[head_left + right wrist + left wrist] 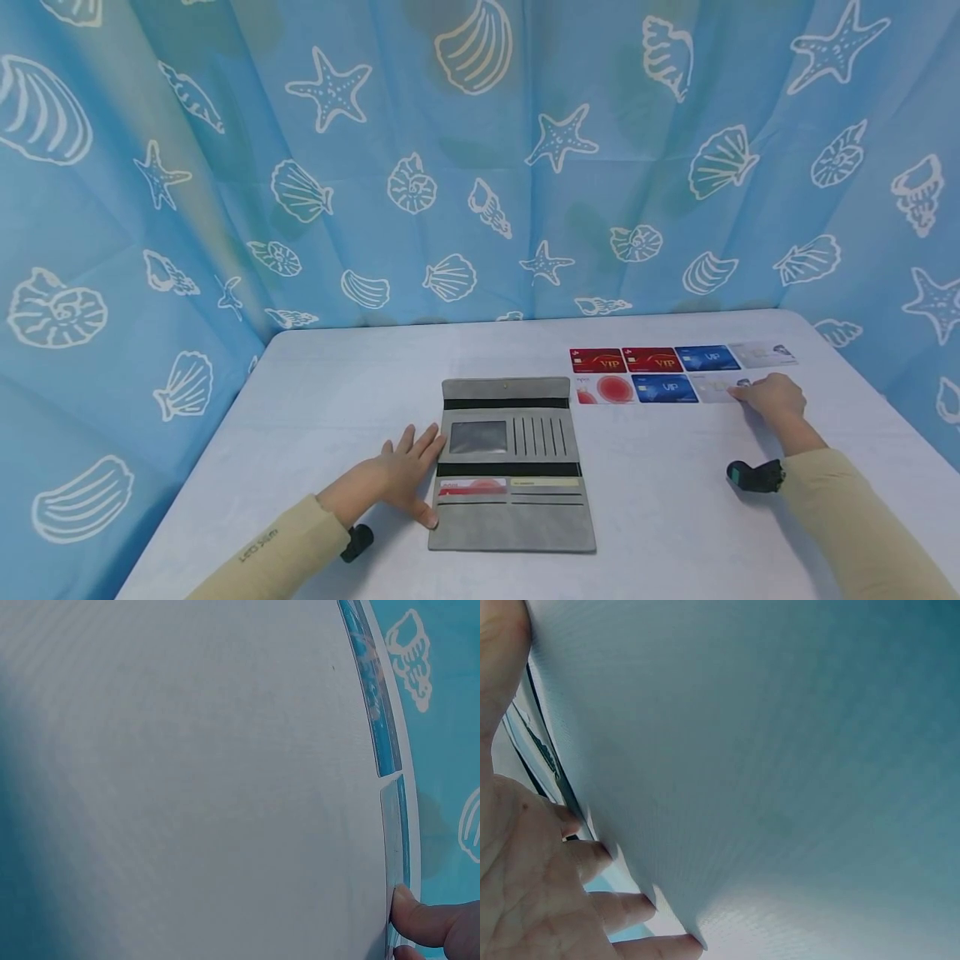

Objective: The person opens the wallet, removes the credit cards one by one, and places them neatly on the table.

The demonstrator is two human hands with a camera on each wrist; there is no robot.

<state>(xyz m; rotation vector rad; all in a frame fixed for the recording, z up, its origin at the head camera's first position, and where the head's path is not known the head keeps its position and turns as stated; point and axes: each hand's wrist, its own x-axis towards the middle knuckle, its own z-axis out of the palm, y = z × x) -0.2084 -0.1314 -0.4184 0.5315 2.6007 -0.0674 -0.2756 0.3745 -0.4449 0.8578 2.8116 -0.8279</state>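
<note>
Grey wallet (513, 533) is laid unfolded, inner side up, at mid-width of the tabletop (360, 375), flap toward the far edge; presumably laid flat so every slot is exposed. A clear window (480, 437) and a row of slits are set in the middle panel. In the near panel a white-and-red card (474, 483) is seated in the left slot, a pale yellow card (545, 482) in the right; only their upper strips are exposed.

Wallet's left edge is touched by the left hand (405, 468), fingers spread and straight, nothing gripped. Probably placed there to keep the wallet from sliding.

Front-row silver card (708, 387) is touched at its right end by the right hand's fingertips; right hand (772, 398) is bent over it. Whether the card is pinched can't be told from either view. Right end is likely used because no neighbour is in the way there.

Seven cards are laid in two rows near the tabletop's far right corner: four behind, three in front, faces up, likely for easy picking. Red cards (597, 361) are at the back row's left.

Beyond the far edge, a blue shell-print curtain (450, 150) is hung.
</note>
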